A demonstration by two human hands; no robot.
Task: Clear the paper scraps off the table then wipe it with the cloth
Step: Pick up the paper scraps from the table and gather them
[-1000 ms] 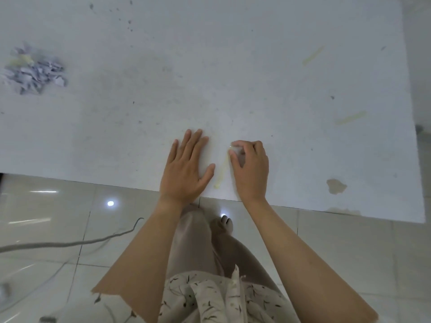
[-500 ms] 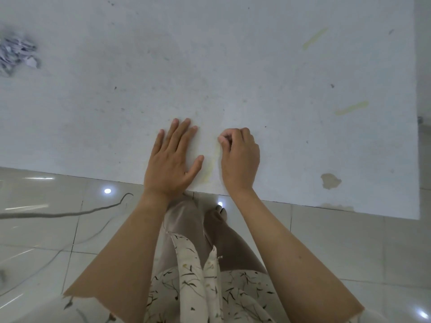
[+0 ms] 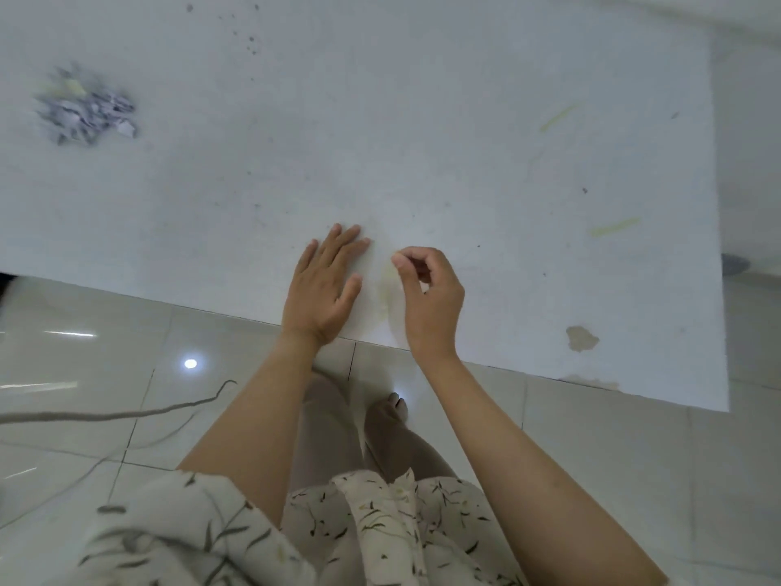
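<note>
Head view, looking down over the near edge of the white table [image 3: 422, 120]. I am resting my left hand [image 3: 323, 285] flat on the tabletop near that edge, fingers straight and together, holding nothing. I am holding my right hand [image 3: 427, 298] just beside it, fingers curled in with thumb and forefinger brought together as if pinching; whether a scrap is caught there I cannot tell, since nothing shows between the tips. The two hands are close but not touching.

The paper scraps [image 3: 86, 112] are lying in one loose, blurred heap at the far left of the table, well apart from both hands. I am judging them to be very light, thin and limp: they should scatter at a quick sweep and slip from a coarse grip, so cupping the heap from its sides, or sliding it against a flat palm, looks the surer hold. No cloth is in view.

The tabletop between my hands and the heap is open apart from specks and yellowish streaks [image 3: 615, 226]. The near edge is running diagonally below my wrists, with tiled floor [image 3: 591, 458] beneath, and a grey cord [image 3: 126, 412] is lying on it at left.
</note>
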